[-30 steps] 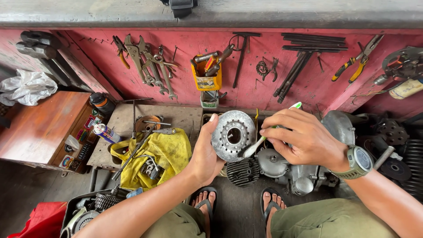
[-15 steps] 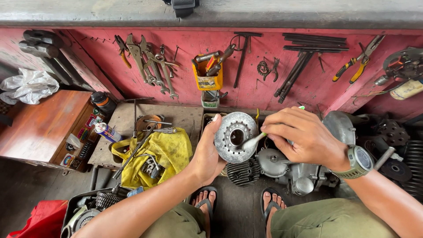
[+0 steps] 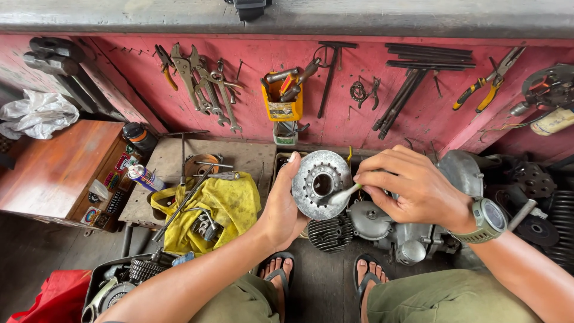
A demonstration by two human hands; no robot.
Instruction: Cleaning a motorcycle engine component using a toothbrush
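Head view: yellow wall bin (image 3: 282, 109) holds assorted tools (image 3: 291, 81).

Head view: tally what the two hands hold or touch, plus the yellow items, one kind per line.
Round metal disc, in left hand: 1
Small brush, in right hand: 1
Yellow cloth: 1
Yellow container on wall: 1
Yellow-handled pliers: 1
Total: 5

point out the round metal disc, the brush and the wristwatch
round metal disc (image 3: 312, 202): head view, on its grey face left of the centre hole
brush (image 3: 342, 195): head view, on the pale head at the disc
wristwatch (image 3: 494, 216): head view, on the dial
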